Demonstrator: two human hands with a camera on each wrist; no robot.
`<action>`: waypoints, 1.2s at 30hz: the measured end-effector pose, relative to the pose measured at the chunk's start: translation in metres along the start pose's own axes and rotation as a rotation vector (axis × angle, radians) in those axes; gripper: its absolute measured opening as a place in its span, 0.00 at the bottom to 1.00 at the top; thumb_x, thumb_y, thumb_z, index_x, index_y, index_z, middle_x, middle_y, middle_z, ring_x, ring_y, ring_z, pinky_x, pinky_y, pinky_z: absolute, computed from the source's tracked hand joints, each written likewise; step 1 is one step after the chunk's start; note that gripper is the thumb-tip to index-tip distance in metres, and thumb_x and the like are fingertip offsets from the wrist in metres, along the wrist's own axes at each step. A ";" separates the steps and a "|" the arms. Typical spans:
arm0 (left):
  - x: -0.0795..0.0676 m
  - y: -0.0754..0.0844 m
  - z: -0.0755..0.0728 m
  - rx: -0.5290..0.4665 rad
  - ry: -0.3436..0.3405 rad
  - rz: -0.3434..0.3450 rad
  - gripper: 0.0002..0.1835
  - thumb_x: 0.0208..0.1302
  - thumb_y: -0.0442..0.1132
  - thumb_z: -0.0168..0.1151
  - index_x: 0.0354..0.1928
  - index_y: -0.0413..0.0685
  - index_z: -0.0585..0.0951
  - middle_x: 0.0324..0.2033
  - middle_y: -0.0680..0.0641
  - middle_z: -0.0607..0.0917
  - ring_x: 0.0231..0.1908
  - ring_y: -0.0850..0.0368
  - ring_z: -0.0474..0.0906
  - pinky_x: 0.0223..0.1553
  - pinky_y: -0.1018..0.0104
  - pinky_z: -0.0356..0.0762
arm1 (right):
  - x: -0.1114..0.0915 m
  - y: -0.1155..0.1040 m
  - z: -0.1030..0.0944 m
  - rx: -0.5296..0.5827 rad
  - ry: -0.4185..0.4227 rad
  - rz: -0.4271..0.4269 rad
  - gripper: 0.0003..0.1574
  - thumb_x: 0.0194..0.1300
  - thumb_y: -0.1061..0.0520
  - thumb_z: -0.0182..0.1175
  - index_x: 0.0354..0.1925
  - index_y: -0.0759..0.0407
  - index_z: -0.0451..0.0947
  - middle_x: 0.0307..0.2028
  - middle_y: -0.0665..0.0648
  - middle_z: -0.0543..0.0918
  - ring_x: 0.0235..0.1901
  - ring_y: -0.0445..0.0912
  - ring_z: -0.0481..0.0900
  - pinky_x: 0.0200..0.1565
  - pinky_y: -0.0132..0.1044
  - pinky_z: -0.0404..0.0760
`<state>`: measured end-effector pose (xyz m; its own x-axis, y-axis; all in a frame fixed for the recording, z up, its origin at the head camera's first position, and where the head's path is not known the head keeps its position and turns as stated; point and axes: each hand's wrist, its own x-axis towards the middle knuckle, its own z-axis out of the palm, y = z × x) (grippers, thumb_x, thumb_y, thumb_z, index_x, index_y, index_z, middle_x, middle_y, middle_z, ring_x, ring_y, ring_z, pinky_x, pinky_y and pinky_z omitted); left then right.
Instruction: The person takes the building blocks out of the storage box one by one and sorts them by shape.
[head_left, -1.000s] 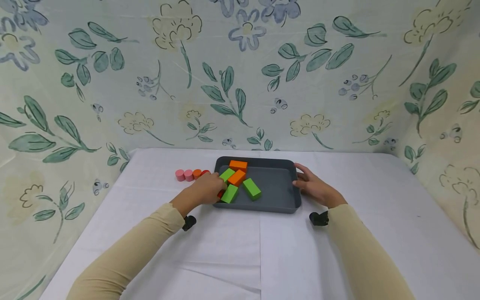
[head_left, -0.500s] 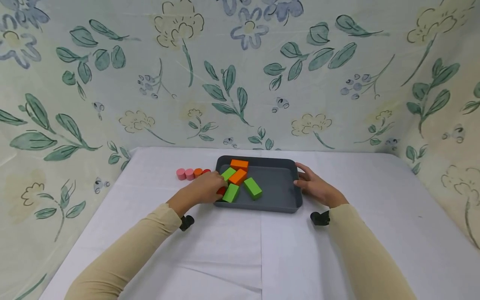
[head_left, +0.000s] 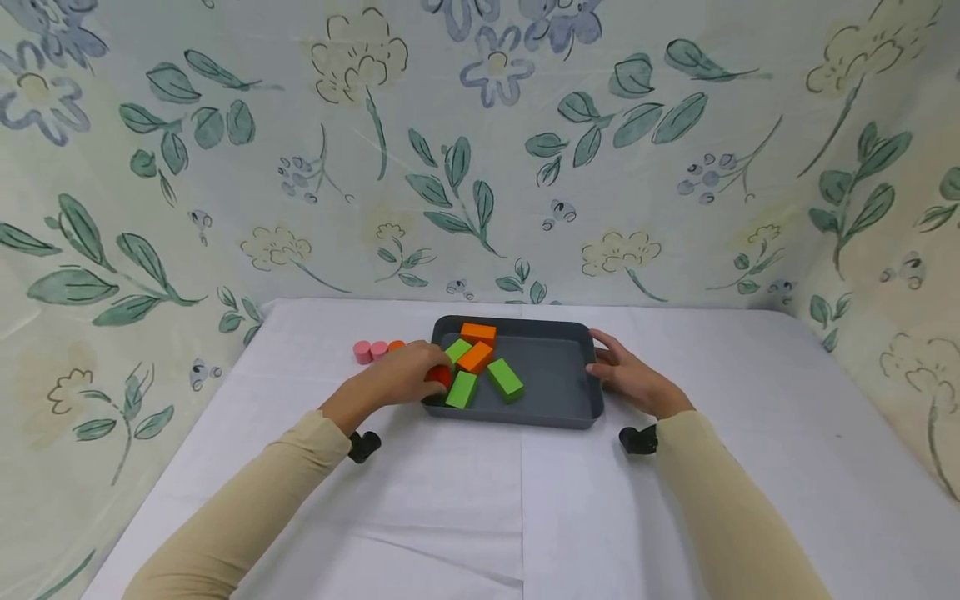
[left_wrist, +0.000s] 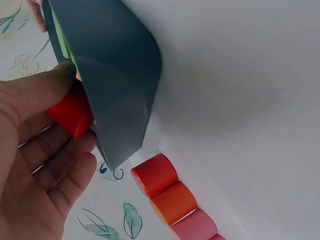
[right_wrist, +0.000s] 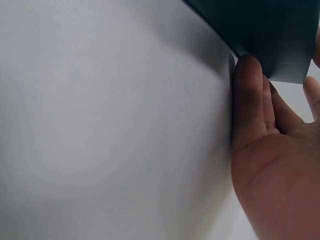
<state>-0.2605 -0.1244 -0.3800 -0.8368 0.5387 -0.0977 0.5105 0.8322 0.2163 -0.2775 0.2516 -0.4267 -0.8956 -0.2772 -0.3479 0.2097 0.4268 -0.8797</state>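
Pinching a red cylinder [left_wrist: 71, 114] between thumb and fingers, the left hand [head_left: 399, 375] is at one end of the tray [head_left: 547, 371].

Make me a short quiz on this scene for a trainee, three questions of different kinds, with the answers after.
1. Multiple choice: what colour is the piece in the left hand?
A) green
B) red
C) pink

2. True or false: the right hand is holding an orange block.

3. Fill in the blank: in the row of cylinders outside the tray, the one directly between red and pink is ____.

Key:
1. B, the red cylinder.
2. False; it touches the right end of the tray.
3. Orange, as the left wrist view shows.
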 end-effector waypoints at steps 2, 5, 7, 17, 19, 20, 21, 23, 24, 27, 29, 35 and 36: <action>-0.004 -0.002 -0.003 -0.037 0.015 -0.007 0.21 0.63 0.44 0.69 0.57 0.49 0.82 0.51 0.49 0.85 0.49 0.54 0.76 0.54 0.61 0.81 | 0.000 0.001 0.001 0.007 -0.003 -0.005 0.52 0.73 0.59 0.49 0.79 0.41 0.29 0.79 0.66 0.37 0.78 0.65 0.44 0.76 0.63 0.46; -0.009 -0.007 -0.007 -0.057 0.046 -0.016 0.22 0.62 0.43 0.69 0.58 0.47 0.81 0.51 0.48 0.84 0.49 0.53 0.76 0.54 0.60 0.82 | 0.000 0.000 0.002 0.002 -0.007 -0.014 0.52 0.73 0.59 0.49 0.79 0.41 0.29 0.79 0.67 0.37 0.78 0.66 0.43 0.75 0.64 0.47; -0.013 -0.011 -0.009 -0.047 0.062 -0.024 0.21 0.63 0.42 0.69 0.57 0.47 0.82 0.50 0.48 0.84 0.48 0.54 0.76 0.53 0.60 0.82 | -0.001 -0.001 0.002 -0.004 -0.008 -0.015 0.52 0.73 0.58 0.50 0.79 0.41 0.28 0.79 0.67 0.36 0.78 0.66 0.43 0.75 0.64 0.47; -0.044 -0.032 -0.017 -0.060 0.134 -0.059 0.18 0.61 0.43 0.70 0.53 0.49 0.83 0.39 0.51 0.85 0.45 0.49 0.77 0.43 0.63 0.80 | 0.000 0.001 0.000 0.001 0.000 -0.007 0.51 0.73 0.59 0.49 0.79 0.41 0.30 0.79 0.67 0.37 0.78 0.65 0.45 0.76 0.63 0.48; -0.052 -0.037 -0.018 -0.078 0.149 -0.069 0.19 0.60 0.42 0.71 0.53 0.48 0.83 0.38 0.52 0.85 0.44 0.49 0.77 0.43 0.63 0.79 | 0.001 0.002 0.000 0.002 0.001 -0.008 0.51 0.73 0.59 0.49 0.79 0.41 0.30 0.79 0.67 0.37 0.78 0.65 0.45 0.76 0.63 0.47; -0.055 -0.040 -0.018 -0.086 0.158 -0.076 0.19 0.60 0.42 0.71 0.53 0.47 0.83 0.38 0.52 0.85 0.44 0.50 0.77 0.43 0.63 0.79 | 0.001 0.003 0.000 -0.001 0.004 -0.004 0.51 0.73 0.59 0.49 0.79 0.41 0.30 0.79 0.66 0.37 0.78 0.65 0.45 0.76 0.62 0.48; -0.059 -0.043 -0.018 -0.092 0.166 -0.079 0.20 0.60 0.42 0.71 0.54 0.47 0.83 0.38 0.51 0.85 0.44 0.50 0.77 0.43 0.63 0.78 | 0.001 0.003 0.000 -0.003 0.005 -0.002 0.51 0.73 0.59 0.49 0.79 0.41 0.29 0.79 0.66 0.37 0.78 0.65 0.44 0.76 0.62 0.48; -0.066 -0.048 -0.017 -0.097 0.183 -0.084 0.20 0.60 0.41 0.71 0.54 0.46 0.83 0.37 0.51 0.85 0.43 0.50 0.77 0.43 0.62 0.78 | 0.000 0.002 -0.001 -0.004 0.001 -0.002 0.52 0.73 0.59 0.49 0.79 0.41 0.29 0.79 0.67 0.37 0.78 0.65 0.44 0.76 0.62 0.48; -0.068 -0.051 -0.016 -0.101 0.192 -0.083 0.21 0.60 0.41 0.71 0.55 0.46 0.83 0.38 0.51 0.85 0.42 0.51 0.77 0.43 0.62 0.79 | 0.000 0.001 -0.002 -0.003 -0.002 -0.005 0.52 0.73 0.59 0.49 0.79 0.41 0.29 0.79 0.67 0.37 0.78 0.65 0.44 0.76 0.63 0.48; -0.073 -0.056 -0.014 -0.112 0.214 -0.079 0.23 0.60 0.40 0.71 0.57 0.46 0.82 0.38 0.52 0.85 0.41 0.52 0.77 0.43 0.60 0.80 | -0.001 0.000 -0.003 -0.006 -0.010 -0.018 0.51 0.73 0.59 0.49 0.79 0.41 0.29 0.79 0.67 0.37 0.78 0.65 0.44 0.76 0.63 0.47; -0.074 -0.059 -0.013 -0.124 0.225 -0.081 0.25 0.60 0.39 0.71 0.60 0.46 0.81 0.38 0.52 0.86 0.42 0.54 0.77 0.45 0.58 0.81 | 0.000 0.000 -0.005 -0.006 -0.011 -0.023 0.51 0.74 0.58 0.49 0.79 0.41 0.29 0.79 0.67 0.36 0.78 0.66 0.43 0.75 0.63 0.47; -0.078 -0.065 -0.006 -0.171 0.238 -0.093 0.26 0.59 0.38 0.71 0.60 0.46 0.80 0.40 0.50 0.87 0.42 0.54 0.77 0.47 0.53 0.81 | 0.002 0.004 -0.002 -0.006 0.000 -0.004 0.51 0.73 0.58 0.49 0.79 0.41 0.30 0.79 0.66 0.37 0.78 0.65 0.44 0.76 0.62 0.47; -0.079 -0.066 -0.004 -0.177 0.241 -0.092 0.25 0.59 0.37 0.71 0.60 0.46 0.80 0.41 0.50 0.87 0.42 0.53 0.77 0.47 0.52 0.81 | 0.002 0.004 -0.002 -0.012 0.000 -0.002 0.51 0.73 0.58 0.49 0.79 0.41 0.29 0.79 0.66 0.37 0.78 0.65 0.44 0.76 0.62 0.47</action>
<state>-0.2290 -0.2228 -0.3827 -0.9117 0.3976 0.1034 0.4053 0.8291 0.3852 -0.2789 0.2542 -0.4300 -0.8961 -0.2780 -0.3460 0.2031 0.4364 -0.8765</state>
